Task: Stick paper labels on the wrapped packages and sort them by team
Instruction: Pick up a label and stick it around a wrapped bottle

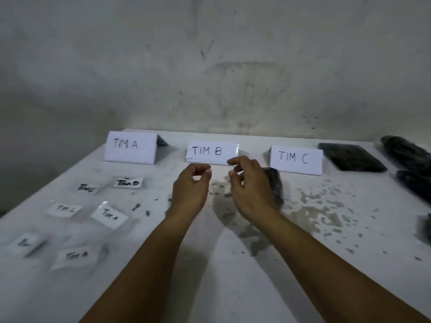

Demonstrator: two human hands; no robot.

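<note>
A worn white tabletop [233,287], speckled with grey patches, is seen filling the lower frame below a stained grey wall [210,54]. Along its far edge three folded white paper tent cards are stood: TIM A [129,146], TIM B [211,152], TIM C [296,159]. Dark plastic-wrapped packages are found to the right: one flat black package [351,159] just beyond the TIM C card, more dark wrapped bundles [412,169] at the right edge, and one dark package [276,185] partly hidden behind the right hand. The packages are judged soft, light and a little slippery in their film; a hold across the flat sides would be favoured.

Both arms are stretched forward. The left hand [190,187] is curled with fingertips pinched together; the right hand [250,190] is loosely curled likewise. Whether anything thin is held between them cannot be told.

On the left, small white hand-lettered paper labels [109,216] are scattered flat, well apart from the packages. Flimsy and easily creased, these are best lifted by an edge.
</note>
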